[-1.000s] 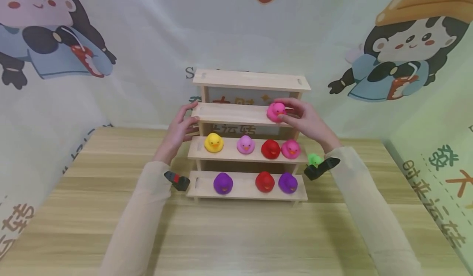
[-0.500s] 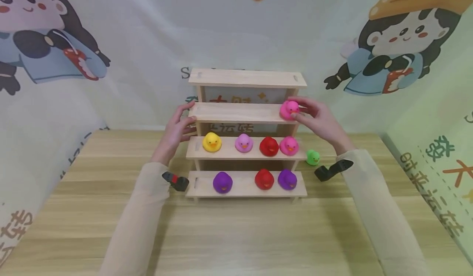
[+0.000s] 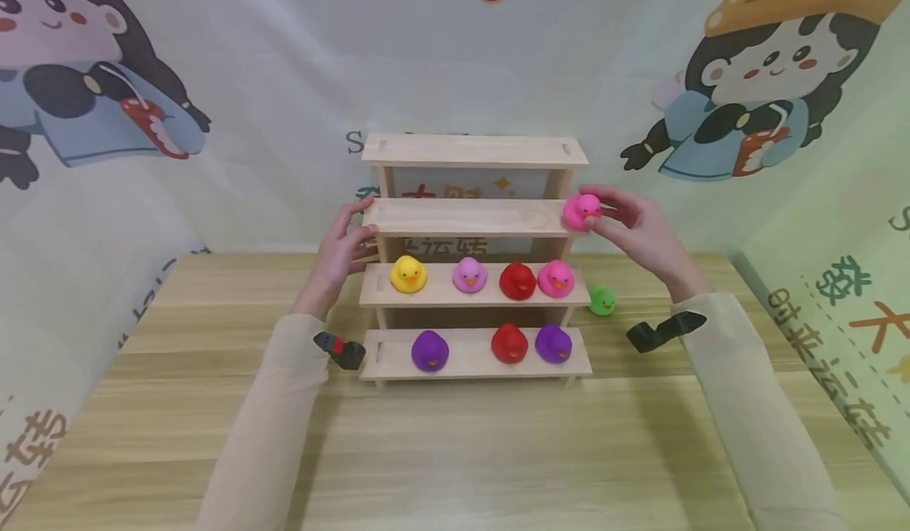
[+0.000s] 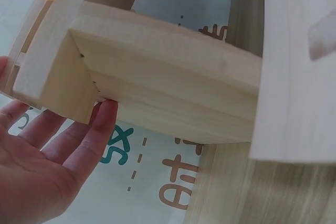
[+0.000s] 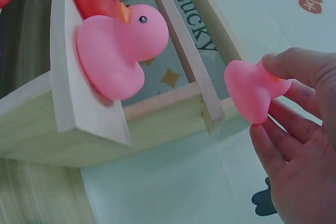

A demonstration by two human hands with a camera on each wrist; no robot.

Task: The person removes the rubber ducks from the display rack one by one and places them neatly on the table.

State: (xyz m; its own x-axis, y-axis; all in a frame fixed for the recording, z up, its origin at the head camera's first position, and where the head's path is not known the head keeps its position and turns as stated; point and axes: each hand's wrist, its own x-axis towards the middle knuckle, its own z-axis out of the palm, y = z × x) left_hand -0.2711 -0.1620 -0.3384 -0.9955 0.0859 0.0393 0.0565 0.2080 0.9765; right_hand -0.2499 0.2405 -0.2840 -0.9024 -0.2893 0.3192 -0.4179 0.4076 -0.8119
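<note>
A pink rubber duck (image 3: 582, 212) is pinched between the thumb and fingertips of my right hand (image 3: 636, 227), at the right end of the second tier from the top. The right wrist view shows this held duck (image 5: 253, 88) just off the end of the wooden stepped shelf (image 5: 210, 103). My left hand (image 3: 340, 254) grips the left end of that same tier (image 3: 455, 216), thumb at the front edge. In the left wrist view, the fingers (image 4: 100, 129) of that hand reach round the wooden end panel (image 4: 68, 87).
Below stand a yellow duck (image 3: 408, 274), a light pink duck (image 3: 469, 276), a red duck (image 3: 517, 281) and another pink duck (image 3: 556, 279). The bottom tier (image 3: 384, 365) bears two purple ducks and a red one. A green duck (image 3: 602, 300) sits right of the shelf.
My right hand has moved the pink duck rightward along the second tier to its right end. My left hand has stayed at the shelf's left end.
</note>
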